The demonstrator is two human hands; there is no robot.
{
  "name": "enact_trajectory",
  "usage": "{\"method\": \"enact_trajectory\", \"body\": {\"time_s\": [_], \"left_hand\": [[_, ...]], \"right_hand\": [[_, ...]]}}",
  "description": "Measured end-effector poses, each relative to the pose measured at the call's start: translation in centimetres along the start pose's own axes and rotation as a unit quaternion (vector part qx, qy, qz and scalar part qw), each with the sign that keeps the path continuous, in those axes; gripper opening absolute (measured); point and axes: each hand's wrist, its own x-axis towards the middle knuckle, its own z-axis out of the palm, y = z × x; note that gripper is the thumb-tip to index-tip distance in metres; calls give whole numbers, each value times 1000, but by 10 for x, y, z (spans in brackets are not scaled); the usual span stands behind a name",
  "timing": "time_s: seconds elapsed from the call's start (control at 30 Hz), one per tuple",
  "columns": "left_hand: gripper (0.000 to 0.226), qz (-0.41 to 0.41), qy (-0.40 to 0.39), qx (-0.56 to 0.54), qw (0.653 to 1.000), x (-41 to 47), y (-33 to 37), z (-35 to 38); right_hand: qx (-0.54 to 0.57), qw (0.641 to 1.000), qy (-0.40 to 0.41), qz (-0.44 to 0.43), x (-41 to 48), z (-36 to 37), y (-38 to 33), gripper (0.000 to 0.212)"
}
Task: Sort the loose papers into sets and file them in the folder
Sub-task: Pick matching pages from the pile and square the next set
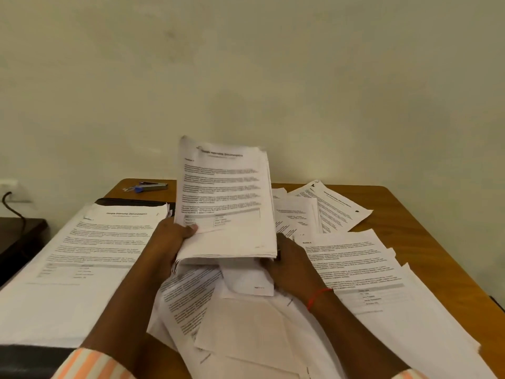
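A stack of printed sheets stands tilted up over the middle of the table. My left hand grips its lower left corner, thumb on the front page. My right hand holds the stack's lower right edge from underneath, its fingers hidden behind the paper. A neat pile of sorted papers lies on a black folder at the left. Loose papers lie jumbled below my hands, and more loose sheets spread to the right.
A stapler and a small blue item lie at the far left of the wooden table. A wall stands just behind the table. A dark side table with a cable sits at the left.
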Motion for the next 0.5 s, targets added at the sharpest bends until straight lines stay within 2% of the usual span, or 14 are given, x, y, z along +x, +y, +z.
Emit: {"method": "enact_trajectory", "body": {"time_s": [0.07, 0.13, 0.23, 0.33, 0.43, 0.5], "left_hand": [[29, -11, -37, -106, 994, -4, -4, 1], [26, -20, -83, -146, 986, -9, -7, 5], [23, -54, -117, -78, 989, -12, -6, 9], [33, -26, -83, 82, 993, -5, -6, 8], [38, 3, -59, 146, 988, -4, -10, 9], [36, -9, -64, 147, 987, -4, -12, 9]], "right_hand": [[54, 997, 22, 59, 0, -4, -6, 40], [121, 987, 44, 96, 0, -5, -7, 43], [256, 953, 85, 141, 0, -7, -8, 50], [214, 957, 144, 133, 2, -16, -7, 62], [103, 970, 190, 110, 3, -31, -12, 77], [30, 976, 166, 139, 4, -38, -11, 81]]}}
